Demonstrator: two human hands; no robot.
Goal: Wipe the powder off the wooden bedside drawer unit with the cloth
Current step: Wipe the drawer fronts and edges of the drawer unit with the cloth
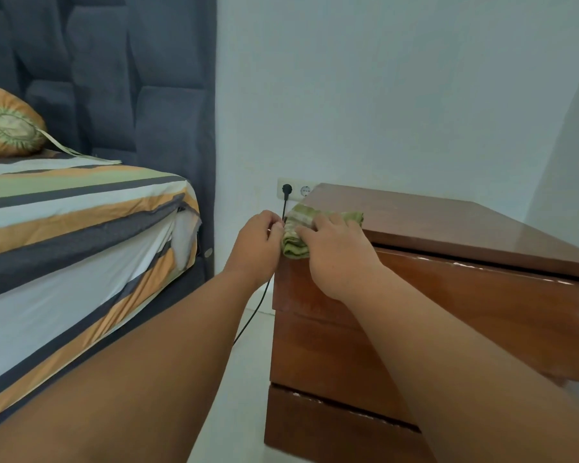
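Observation:
The wooden bedside drawer unit [448, 228] stands at the right, reddish brown with a glossy top. A folded green cloth [301, 225] lies on its near left corner and hangs slightly over the edge. My right hand [335, 248] presses flat on the cloth. My left hand [259, 243] pinches the cloth's left edge just off the corner. White specks of powder show along the top drawer's upper edge [475, 264] and on the lowest drawer's edge [348, 411].
A bed with a striped sheet [81, 228] and a dark padded headboard [114, 78] fills the left. A wall socket [295, 190] holds a black plug whose cable [254, 312] hangs down between bed and unit. White floor lies below.

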